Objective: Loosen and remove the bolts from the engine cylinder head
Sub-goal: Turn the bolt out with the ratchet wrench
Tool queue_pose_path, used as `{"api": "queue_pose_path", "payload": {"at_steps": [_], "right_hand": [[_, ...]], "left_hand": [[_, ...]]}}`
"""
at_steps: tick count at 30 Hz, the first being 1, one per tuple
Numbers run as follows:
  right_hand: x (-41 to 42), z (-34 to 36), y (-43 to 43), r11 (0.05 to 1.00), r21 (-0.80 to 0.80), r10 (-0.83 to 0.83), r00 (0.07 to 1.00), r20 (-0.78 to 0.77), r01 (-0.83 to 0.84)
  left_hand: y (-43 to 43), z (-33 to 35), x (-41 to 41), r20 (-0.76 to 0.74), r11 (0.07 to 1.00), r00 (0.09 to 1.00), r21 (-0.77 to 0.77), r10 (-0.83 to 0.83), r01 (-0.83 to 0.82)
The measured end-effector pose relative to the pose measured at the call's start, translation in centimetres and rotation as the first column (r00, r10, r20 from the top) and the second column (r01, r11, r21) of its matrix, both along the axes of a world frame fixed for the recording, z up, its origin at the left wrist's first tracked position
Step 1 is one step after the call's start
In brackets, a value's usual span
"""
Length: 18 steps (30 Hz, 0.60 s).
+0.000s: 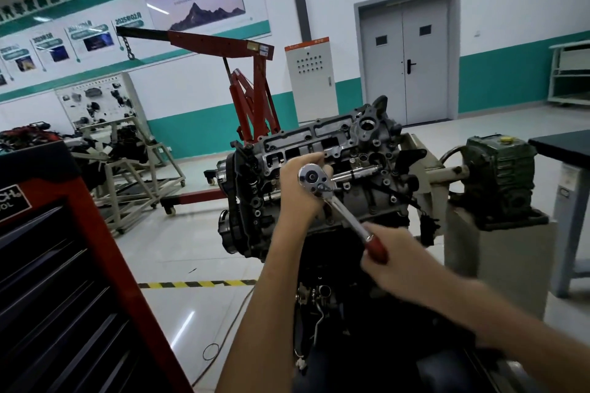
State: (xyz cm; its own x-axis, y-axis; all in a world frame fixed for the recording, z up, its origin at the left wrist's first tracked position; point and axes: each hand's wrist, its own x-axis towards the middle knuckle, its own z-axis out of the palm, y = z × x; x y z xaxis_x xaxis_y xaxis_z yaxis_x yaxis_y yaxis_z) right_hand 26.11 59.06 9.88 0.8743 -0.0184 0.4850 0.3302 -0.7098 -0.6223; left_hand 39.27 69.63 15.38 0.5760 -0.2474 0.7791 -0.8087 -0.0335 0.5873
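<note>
Grey cast-metal cylinder head (319,134) atop the engine, tipped toward the camera, upper face bare, cut with rectangular openings and round bores. Small dark bolts (344,128) seated along its edges and lower flank; how far turned out, not discernible. Chrome ratchet (343,211) set over the near middle of the head, round drive end facing the camera, shaft slanting down to the right into a red grip. Drive end cupped from behind by the left hand (297,183); red grip wrapped by the right hand (396,262), blurred.
</note>
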Motion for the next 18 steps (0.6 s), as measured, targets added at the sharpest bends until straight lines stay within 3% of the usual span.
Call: {"api": "queue_pose_path", "payload": {"at_steps": [2, 4, 5, 7, 9, 12, 15, 17, 18], "right_hand": [[0.4, 3.4, -3.9, 0.96, -0.279, 0.001, 0.999, -0.05, -0.015], [0.9, 6.5, -6.4, 0.839, -0.536, -0.096, 0.995, 0.025, 0.095], [1.0, 7.3, -6.9, 0.78, -0.603, -0.138, 0.986, 0.094, 0.167], [1.1, 7.2, -6.8, 0.778, -0.597, -0.166, 0.98, 0.106, 0.196], [0.7, 4.7, -4.9, 0.882, -0.451, -0.147, 0.989, 0.007, 0.134], [-0.3, -0.2, 0.4, 0.998, 0.029, -0.053, 0.998, -0.042, 0.054], [-0.2, -3.3, 6.2, 0.876, 0.481, 0.057, 0.998, -0.032, -0.035], [0.1, -3.7, 7.3, 0.83, 0.556, 0.074, 0.997, -0.035, -0.042], [0.2, -3.5, 6.6, 0.872, 0.488, 0.058, 0.998, -0.039, -0.032]], "left_hand": [[0.9, 0.6, 0.2, 0.036, 0.992, 0.999, 0.124, -0.023, 0.018], [1.2, 0.9, 0.2, 0.038, 0.977, 0.997, 0.207, -0.064, 0.055], [1.2, 1.0, 0.1, 0.046, 0.974, 0.997, 0.222, -0.063, 0.051], [1.0, 0.6, 0.1, 0.066, 0.982, 0.997, 0.184, -0.048, 0.035], [0.7, 0.0, 0.1, 0.029, 0.999, 1.0, 0.037, -0.002, 0.001], [-0.3, -0.3, 0.1, -0.02, 0.995, 0.999, -0.099, 0.03, -0.032], [-0.9, -0.3, 0.1, -0.015, 0.992, 1.0, -0.12, 0.02, -0.022], [-0.9, -0.3, 0.0, -0.027, 0.994, 0.999, -0.104, 0.022, -0.025], [-0.6, -0.4, 0.0, -0.052, 0.995, 0.998, -0.094, 0.019, -0.024]]}}
